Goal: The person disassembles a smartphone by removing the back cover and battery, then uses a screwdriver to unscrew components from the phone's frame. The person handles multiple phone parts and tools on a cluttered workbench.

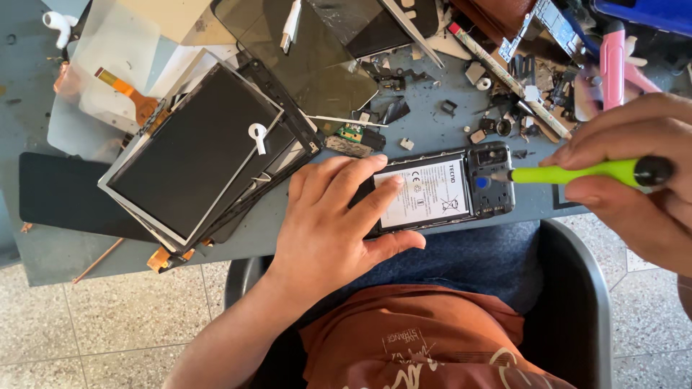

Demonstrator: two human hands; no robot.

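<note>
Clearly the left hand (328, 216) lies flat over the near-left part of an opened phone (440, 193), fingers spread on its white-labelled battery (425, 194), apparently to pin the body against the desk (432, 130); the phone sits at the desk's near edge, just right of centre; the right hand (638, 176) has its grip closed round a green screwdriver (577, 173), held almost level so the tip meets the dark camera end (491, 180) of the phone, probably at a screw, though that spot is too small to tell; left of them a stack of dark display panels (198, 151) leans askew; loose small parts (504, 94) lie scattered on the far right
</note>
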